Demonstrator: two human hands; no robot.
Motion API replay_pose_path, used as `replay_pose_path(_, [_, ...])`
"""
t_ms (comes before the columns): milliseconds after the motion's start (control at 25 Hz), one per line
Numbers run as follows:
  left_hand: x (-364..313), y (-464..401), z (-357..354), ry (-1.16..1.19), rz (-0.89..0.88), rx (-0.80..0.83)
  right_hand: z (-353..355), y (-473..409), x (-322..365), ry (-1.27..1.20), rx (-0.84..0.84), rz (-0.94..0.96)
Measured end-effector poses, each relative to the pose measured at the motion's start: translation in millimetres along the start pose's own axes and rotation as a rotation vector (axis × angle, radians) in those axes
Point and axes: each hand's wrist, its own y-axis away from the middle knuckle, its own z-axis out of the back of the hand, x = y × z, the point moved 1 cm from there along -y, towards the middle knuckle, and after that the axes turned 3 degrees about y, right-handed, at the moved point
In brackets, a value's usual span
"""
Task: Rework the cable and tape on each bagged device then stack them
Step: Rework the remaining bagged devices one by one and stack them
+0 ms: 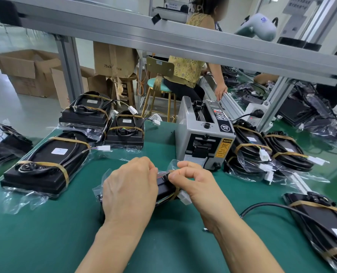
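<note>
A black device in a clear plastic bag (164,187) lies on the green table (55,233) in front of me, mostly hidden under my hands. My left hand (129,189) lies over its left part with curled fingers gripping the bag's far edge. My right hand (193,181) pinches the bag and brown tape at the device's right end, above a white connector (185,198). Taped bagged devices are stacked at the left (43,164), at the back (124,131) and on the right (250,148). Another bagged device (325,219) lies at the near right with a loose black cable.
A grey tape dispenser (203,140) stands just beyond my hands. An aluminium frame bar (163,38) crosses overhead, with a post (273,103) at the right. Another person (191,66) sits on a stool behind the table. Cardboard boxes (27,71) stand on the floor at the left.
</note>
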Motion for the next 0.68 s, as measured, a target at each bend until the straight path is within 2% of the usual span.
replay_pose_path(360, [0.0,0.5,0.4,0.003,0.003,0.014,-5.1,1.3,3.0,0.183,-0.081,0.008])
replay_pose_path(560, [0.6,1.3,0.6,0.002,0.002,0.027,-12.6,2.9,2.6,0.311,-0.168,0.087])
replay_pose_path(680, [0.4,1.6,1.1,0.015,0.005,0.03,-12.3,1.5,0.4,0.231,-0.169,0.074])
